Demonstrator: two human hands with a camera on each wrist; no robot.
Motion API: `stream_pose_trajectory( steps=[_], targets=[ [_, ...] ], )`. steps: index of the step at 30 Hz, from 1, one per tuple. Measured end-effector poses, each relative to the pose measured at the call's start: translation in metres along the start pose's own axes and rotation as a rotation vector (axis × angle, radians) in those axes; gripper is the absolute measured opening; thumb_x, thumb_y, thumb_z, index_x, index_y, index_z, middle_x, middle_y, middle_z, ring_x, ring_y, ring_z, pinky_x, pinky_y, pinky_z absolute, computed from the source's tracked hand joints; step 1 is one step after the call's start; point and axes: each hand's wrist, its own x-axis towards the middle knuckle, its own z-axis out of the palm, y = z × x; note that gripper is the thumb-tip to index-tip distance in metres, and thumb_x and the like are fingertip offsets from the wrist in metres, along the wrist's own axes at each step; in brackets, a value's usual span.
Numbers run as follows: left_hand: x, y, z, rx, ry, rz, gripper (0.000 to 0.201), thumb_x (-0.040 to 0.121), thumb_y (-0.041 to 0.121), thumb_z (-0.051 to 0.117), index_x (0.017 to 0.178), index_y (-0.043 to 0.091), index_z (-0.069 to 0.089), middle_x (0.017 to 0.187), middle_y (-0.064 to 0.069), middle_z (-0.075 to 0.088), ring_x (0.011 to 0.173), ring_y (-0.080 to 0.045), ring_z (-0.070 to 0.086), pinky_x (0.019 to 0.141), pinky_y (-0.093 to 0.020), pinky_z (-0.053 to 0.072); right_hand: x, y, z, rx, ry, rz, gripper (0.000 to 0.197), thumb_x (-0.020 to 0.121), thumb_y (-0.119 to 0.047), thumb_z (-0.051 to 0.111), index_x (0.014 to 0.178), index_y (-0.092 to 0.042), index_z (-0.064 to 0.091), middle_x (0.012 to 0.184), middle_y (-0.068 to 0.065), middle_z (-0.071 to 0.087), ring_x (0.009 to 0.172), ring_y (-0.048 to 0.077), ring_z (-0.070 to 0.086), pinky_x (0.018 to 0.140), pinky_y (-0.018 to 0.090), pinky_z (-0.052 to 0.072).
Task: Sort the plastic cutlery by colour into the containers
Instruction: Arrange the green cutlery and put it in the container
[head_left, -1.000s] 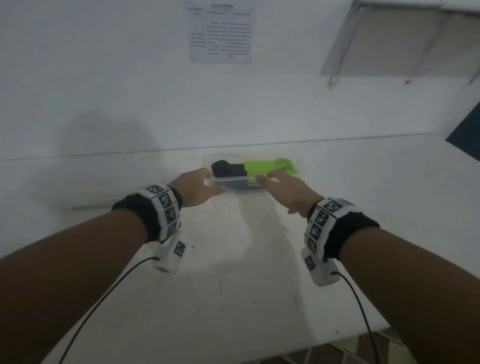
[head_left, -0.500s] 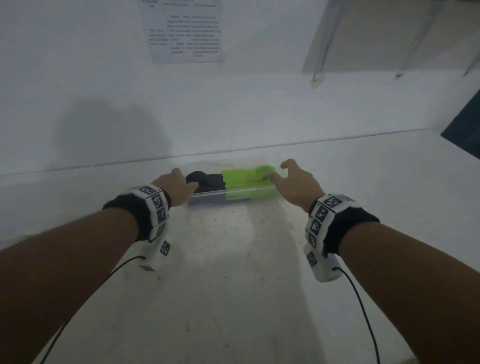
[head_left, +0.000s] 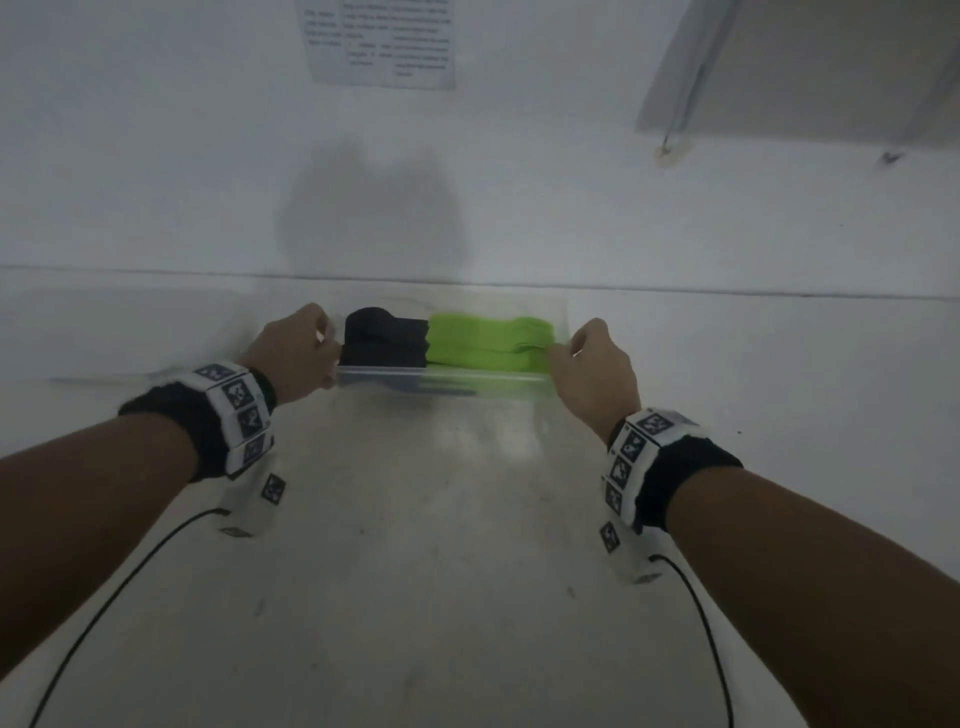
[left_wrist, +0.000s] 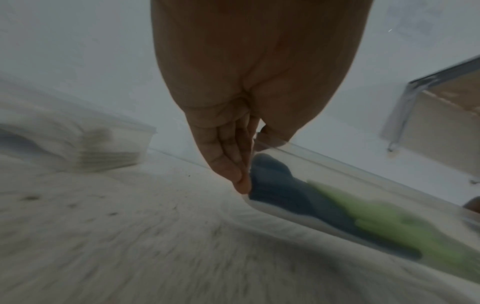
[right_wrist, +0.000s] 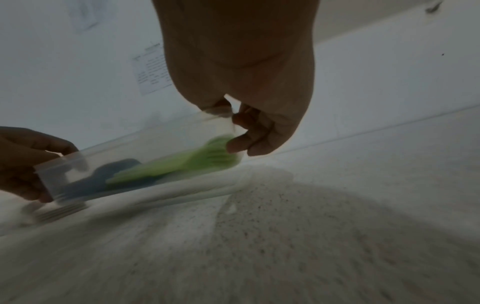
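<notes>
All three views are dim, grey-green and flat, with soft focus throughout. In the head view a broad shadow (head_left: 371, 208) falls on the far wall, and the near worktop (head_left: 441, 519) carries a pale sheen. Straight edges bow toward the frame borders. Both wrist views are streaked with motion blur, worst across the near worktop; the hands (left_wrist: 249, 82) loom dark and underexposed.

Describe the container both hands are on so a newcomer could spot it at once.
On the white counter, near the back wall, sits a long clear plastic container, with the left hand at one end and the right hand at the other. It alone shows black cutlery beside bright green cutlery.
</notes>
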Motion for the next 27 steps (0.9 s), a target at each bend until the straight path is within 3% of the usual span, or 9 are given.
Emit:
stream_pose_trajectory(
  steps=[6, 11, 14, 17, 19, 21, 23, 25, 27],
  targets=[
    [-0.079, -0.022, -0.001, 0.04, -0.135, 0.001, 0.009, 0.097, 0.021, 0.059, 0.096, 0.016, 0.052, 0.076, -0.006, 0.073, 0.065, -0.019, 0.074, 0.077, -0.049, 0.061, -0.05, 0.022, -0.012, 0.044, -0.127, -0.019, 0.031, 0.088, -0.045, 0.052, 0.084, -0.015, 0.047, 0.08, 0.007, 0.064, 0.074, 0.031, 0.065, 0.07, 0.042, 0.054],
    [-0.111, -0.036, 0.011, 0.02, -0.166, 0.004, 0.01, 0.099, 0.019, 0.059, 0.098, 0.014, 0.05, 0.078, -0.008, 0.071, 0.068, -0.019, 0.074, 0.077, -0.049, 0.06, -0.076, 0.041, -0.004, -0.027, -0.161, -0.054, 0.031, 0.095, -0.039, 0.053, 0.078, -0.017, 0.039, 0.071, 0.003, 0.052, 0.065, 0.025, 0.048, 0.06, 0.038, 0.037],
    [-0.107, -0.039, 0.01, 0.029, -0.177, 0.016, 0.011, 0.101, 0.025, 0.057, 0.099, 0.016, 0.052, 0.078, -0.006, 0.072, 0.07, -0.02, 0.073, 0.079, -0.047, 0.06, -0.077, 0.044, -0.002, -0.053, -0.125, -0.066, 0.032, 0.099, -0.037, 0.047, 0.076, -0.016, 0.039, 0.071, 0.005, 0.054, 0.066, 0.025, 0.047, 0.059, 0.038, 0.035],
    [-0.093, -0.038, 0.003, -0.057, -0.18, -0.072, 0.044, 0.103, 0.052, 0.045, 0.097, 0.013, 0.062, 0.083, -0.008, 0.073, 0.069, -0.023, 0.073, 0.075, -0.04, 0.058, -0.059, 0.047, -0.002, -0.059, -0.144, -0.029, 0.03, 0.104, -0.027, 0.036, 0.078, -0.013, 0.045, 0.079, 0.004, 0.058, 0.075, 0.028, 0.051, 0.061, 0.036, 0.035],
    [-0.073, -0.043, -0.002, -0.123, -0.196, -0.17, 0.059, 0.104, 0.059, 0.035, 0.096, 0.01, 0.067, 0.085, -0.013, 0.072, 0.075, -0.029, 0.072, 0.077, -0.04, 0.057, -0.037, 0.052, 0.003, -0.15, -0.251, -0.023, 0.021, 0.107, -0.02, 0.034, 0.093, -0.014, 0.049, 0.094, 0.002, 0.054, 0.09, 0.026, 0.054, 0.071, 0.037, 0.038],
    [-0.052, -0.052, -0.004, -0.097, -0.215, -0.184, 0.043, 0.106, 0.044, 0.044, 0.106, 0.007, 0.066, 0.089, -0.015, 0.071, 0.082, -0.033, 0.07, 0.085, -0.045, 0.058, -0.01, 0.059, 0.007, -0.234, -0.287, -0.029, 0.024, 0.108, -0.026, 0.033, 0.104, -0.013, 0.054, 0.107, 0.005, 0.057, 0.107, 0.029, 0.059, 0.083, 0.037, 0.04],
    [-0.031, -0.062, -0.003, 0.079, -0.231, -0.095, 0.024, 0.104, 0.028, 0.054, 0.121, 0.013, 0.063, 0.097, -0.011, 0.07, 0.089, -0.03, 0.068, 0.09, -0.042, 0.056, 0.012, 0.064, 0.007, -0.301, -0.297, -0.12, 0.027, 0.106, -0.026, 0.04, 0.122, -0.019, 0.061, 0.127, 0.005, 0.063, 0.119, 0.029, 0.058, 0.094, 0.035, 0.042],
    [-0.015, -0.064, -0.002, 0.247, -0.259, 0.0, 0.032, 0.102, 0.022, 0.055, 0.133, 0.028, 0.057, 0.108, -0.006, 0.065, 0.097, -0.026, 0.062, 0.094, -0.037, 0.05, 0.029, 0.063, 0.007, -0.349, -0.359, -0.225, 0.039, 0.101, -0.012, 0.048, 0.135, -0.025, 0.064, 0.142, 0.0, 0.06, 0.13, 0.025, 0.055, 0.103, 0.028, 0.038],
    [-0.002, -0.06, 0.002, 0.315, -0.249, 0.085, 0.043, 0.1, 0.016, 0.056, 0.138, 0.035, 0.055, 0.11, -0.003, 0.062, 0.099, -0.022, 0.059, 0.096, -0.035, 0.047, 0.04, 0.06, 0.009, -0.372, -0.434, -0.299, 0.038, 0.098, -0.01, 0.054, 0.125, -0.029, 0.072, 0.136, -0.005, 0.066, 0.125, 0.02, 0.06, 0.097, 0.023, 0.039]
  ],
)
